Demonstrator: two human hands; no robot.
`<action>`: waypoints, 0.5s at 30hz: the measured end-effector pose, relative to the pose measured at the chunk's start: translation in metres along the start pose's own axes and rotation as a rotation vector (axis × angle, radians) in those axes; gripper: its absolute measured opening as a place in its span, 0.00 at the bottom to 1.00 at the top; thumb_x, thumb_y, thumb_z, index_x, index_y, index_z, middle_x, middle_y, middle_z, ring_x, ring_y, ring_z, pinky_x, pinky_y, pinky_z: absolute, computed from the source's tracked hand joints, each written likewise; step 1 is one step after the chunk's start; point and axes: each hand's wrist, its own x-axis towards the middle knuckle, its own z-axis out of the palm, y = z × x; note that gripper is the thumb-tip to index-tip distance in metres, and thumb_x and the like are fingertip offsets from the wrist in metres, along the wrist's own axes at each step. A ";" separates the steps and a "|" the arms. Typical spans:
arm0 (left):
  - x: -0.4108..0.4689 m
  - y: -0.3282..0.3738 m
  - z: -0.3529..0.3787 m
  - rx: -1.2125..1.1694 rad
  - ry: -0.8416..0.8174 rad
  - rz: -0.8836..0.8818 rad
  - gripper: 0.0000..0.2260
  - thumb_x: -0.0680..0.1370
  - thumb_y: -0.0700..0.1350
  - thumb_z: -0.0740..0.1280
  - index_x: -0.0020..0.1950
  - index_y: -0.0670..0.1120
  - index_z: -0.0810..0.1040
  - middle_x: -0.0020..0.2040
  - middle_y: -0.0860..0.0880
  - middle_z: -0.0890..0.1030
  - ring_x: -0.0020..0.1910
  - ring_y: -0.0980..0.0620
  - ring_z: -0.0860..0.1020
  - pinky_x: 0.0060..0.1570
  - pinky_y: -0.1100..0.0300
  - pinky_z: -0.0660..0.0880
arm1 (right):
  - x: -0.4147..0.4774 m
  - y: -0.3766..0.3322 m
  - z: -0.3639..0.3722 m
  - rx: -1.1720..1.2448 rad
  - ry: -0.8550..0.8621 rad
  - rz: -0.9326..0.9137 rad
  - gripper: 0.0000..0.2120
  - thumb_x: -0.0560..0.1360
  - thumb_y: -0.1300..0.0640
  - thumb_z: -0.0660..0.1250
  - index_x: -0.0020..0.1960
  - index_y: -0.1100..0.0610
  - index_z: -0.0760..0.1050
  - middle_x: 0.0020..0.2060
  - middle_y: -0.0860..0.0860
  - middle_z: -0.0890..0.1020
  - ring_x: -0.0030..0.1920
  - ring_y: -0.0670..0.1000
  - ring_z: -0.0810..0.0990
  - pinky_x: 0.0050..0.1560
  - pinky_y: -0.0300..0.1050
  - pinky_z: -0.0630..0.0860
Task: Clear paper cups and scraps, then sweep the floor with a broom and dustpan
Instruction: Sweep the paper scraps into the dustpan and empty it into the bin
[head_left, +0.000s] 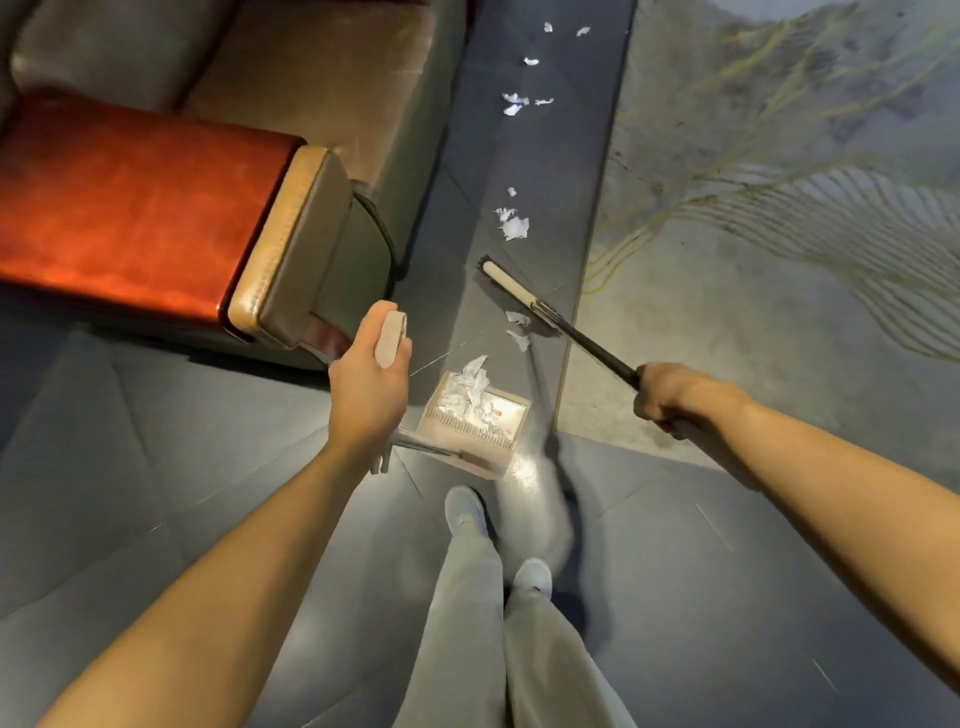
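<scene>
My left hand (370, 384) grips the pale handle of a beige dustpan (511, 410), whose pan sits on the dark floor in front of my feet with white paper scraps (467, 395) piled inside. My right hand (670, 397) grips the black shaft of a broom (511, 288). Its cream head lies on the floor beyond the dustpan. Two small scraps (518, 330) lie between the broom head and the pan. More torn paper (513, 224) lies just past the broom, and several pieces (517, 103) trail farther up the dark strip.
A sofa with a red-brown leather arm (135, 208) and tan cushions stands at the left, close to the dark floor strip. A pale patterned rug (779, 208) borders the strip on the right. My feet in white shoes (465, 506) stand behind the dustpan.
</scene>
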 end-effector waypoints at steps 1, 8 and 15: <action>0.010 0.004 0.002 0.007 0.002 0.021 0.12 0.81 0.49 0.62 0.64 0.59 0.69 0.48 0.52 0.75 0.45 0.51 0.77 0.40 0.57 0.79 | 0.009 -0.005 -0.006 -0.012 0.007 0.003 0.12 0.70 0.70 0.62 0.52 0.61 0.73 0.27 0.55 0.76 0.24 0.50 0.74 0.19 0.34 0.64; 0.095 0.024 0.009 0.090 -0.103 0.067 0.12 0.82 0.49 0.59 0.65 0.57 0.66 0.47 0.52 0.75 0.49 0.45 0.78 0.45 0.44 0.80 | 0.051 -0.034 -0.022 0.271 -0.120 -0.026 0.08 0.73 0.73 0.58 0.46 0.64 0.72 0.28 0.58 0.72 0.12 0.48 0.69 0.14 0.32 0.63; 0.141 0.035 0.013 0.060 -0.122 0.200 0.13 0.81 0.46 0.60 0.66 0.51 0.70 0.44 0.52 0.78 0.39 0.54 0.76 0.39 0.59 0.74 | 0.001 -0.048 -0.018 0.086 -0.346 -0.081 0.12 0.74 0.66 0.55 0.55 0.56 0.66 0.29 0.55 0.75 0.18 0.49 0.71 0.21 0.37 0.70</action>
